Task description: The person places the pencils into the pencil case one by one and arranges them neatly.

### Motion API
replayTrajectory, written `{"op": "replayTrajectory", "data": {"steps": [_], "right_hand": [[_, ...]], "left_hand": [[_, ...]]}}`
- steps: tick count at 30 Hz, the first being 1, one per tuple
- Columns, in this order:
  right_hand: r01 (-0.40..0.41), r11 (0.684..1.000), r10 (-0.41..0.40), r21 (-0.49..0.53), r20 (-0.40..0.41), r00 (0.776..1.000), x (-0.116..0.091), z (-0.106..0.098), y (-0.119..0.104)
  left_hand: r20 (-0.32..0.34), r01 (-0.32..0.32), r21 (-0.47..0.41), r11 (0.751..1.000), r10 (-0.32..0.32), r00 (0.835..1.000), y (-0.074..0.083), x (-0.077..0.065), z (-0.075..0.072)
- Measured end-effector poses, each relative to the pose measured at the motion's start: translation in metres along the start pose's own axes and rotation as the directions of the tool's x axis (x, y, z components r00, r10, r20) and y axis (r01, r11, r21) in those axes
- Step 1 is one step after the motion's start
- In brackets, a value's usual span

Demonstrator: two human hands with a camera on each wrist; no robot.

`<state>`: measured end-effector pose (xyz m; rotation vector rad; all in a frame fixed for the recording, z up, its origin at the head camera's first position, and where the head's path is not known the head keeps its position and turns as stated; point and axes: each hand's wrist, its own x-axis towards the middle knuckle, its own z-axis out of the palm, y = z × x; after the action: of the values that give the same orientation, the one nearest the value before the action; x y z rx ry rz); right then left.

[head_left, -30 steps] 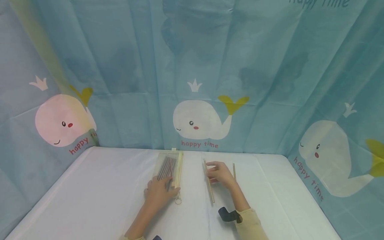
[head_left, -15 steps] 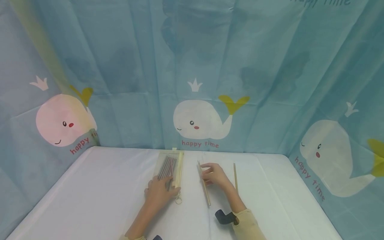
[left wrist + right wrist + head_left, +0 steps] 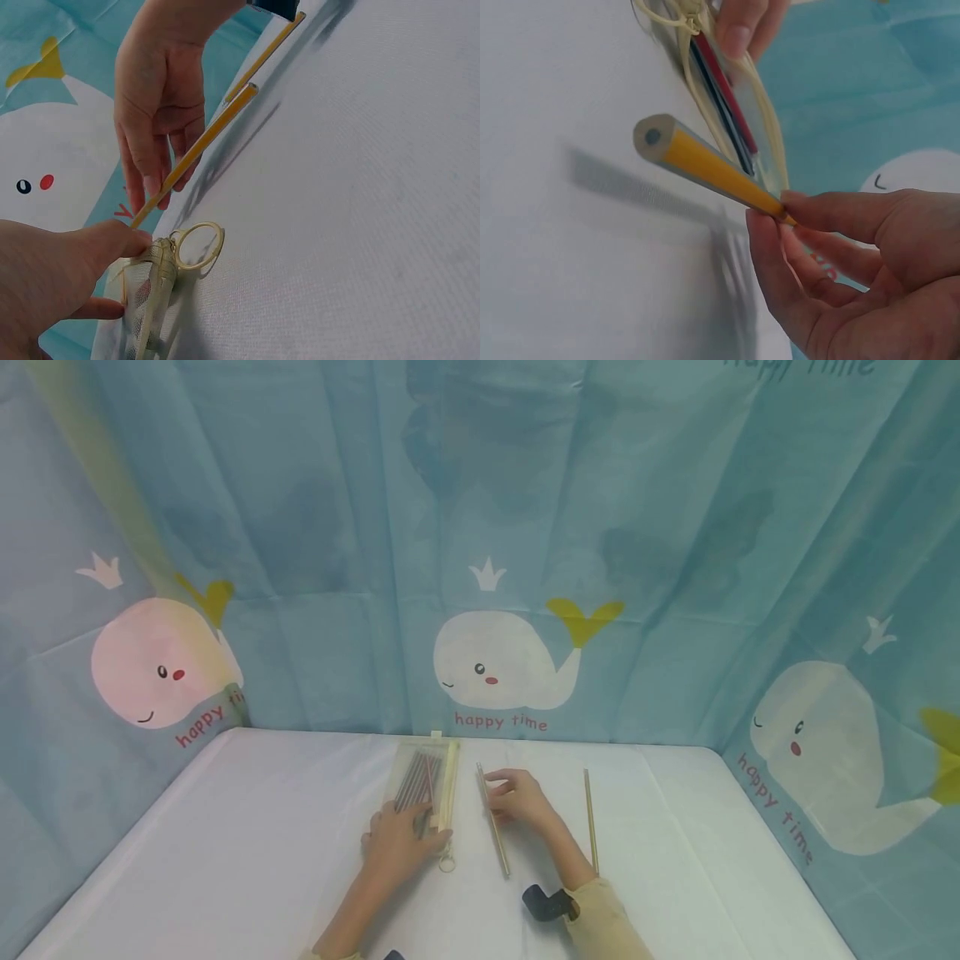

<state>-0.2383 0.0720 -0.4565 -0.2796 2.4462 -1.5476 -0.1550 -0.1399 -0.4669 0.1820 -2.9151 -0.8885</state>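
Note:
My right hand [image 3: 521,800] pinches a yellow pencil [image 3: 498,845] between thumb and fingertips. Seen from the right wrist, the pencil's blunt end with its grey core faces the camera, and the pencil [image 3: 709,166] casts a shadow on the white cloth below. My left hand [image 3: 397,843] grips the near end of a see-through mesh pencil case [image 3: 451,768] with cream trim, thumb on its right edge. The case gapes along its zipped side, with a red pencil [image 3: 720,86] and dark ones showing inside. A metal ring [image 3: 201,246] hangs from its near end.
A second yellow pencil [image 3: 590,818] lies on the white-covered table [image 3: 697,860], to the right of my right hand. Behind the table hangs a blue curtain [image 3: 337,652] printed with whales.
My right hand has moved left with the pencil, closer to the pencil case. More of the second pencil now shows on the right. The left hand and case have stayed put.

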Motion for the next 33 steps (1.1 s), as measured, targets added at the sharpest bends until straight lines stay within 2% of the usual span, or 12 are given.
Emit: {"op": "replayTrajectory", "data": {"steps": [17, 24, 33], "right_hand": [[0.026, 0.999, -0.025, -0.029, 0.042, 0.999, 0.024, 0.021, -0.010], [0.005, 0.999, -0.004, -0.041, 0.041, 0.999, 0.034, 0.029, -0.013], [-0.002, 1.000, 0.001, 0.010, 0.053, 0.999, 0.045, 0.034, -0.017]], "left_hand": [[0.008, -0.004, -0.004, 1.000, 0.004, 1.000, -0.001, -0.001, -0.002], [0.003, -0.012, -0.007, 1.000, 0.012, 1.000, -0.001, -0.001, -0.001], [0.004, -0.002, -0.012, 1.000, 0.002, 1.000, 0.000, -0.001, -0.002]]}}
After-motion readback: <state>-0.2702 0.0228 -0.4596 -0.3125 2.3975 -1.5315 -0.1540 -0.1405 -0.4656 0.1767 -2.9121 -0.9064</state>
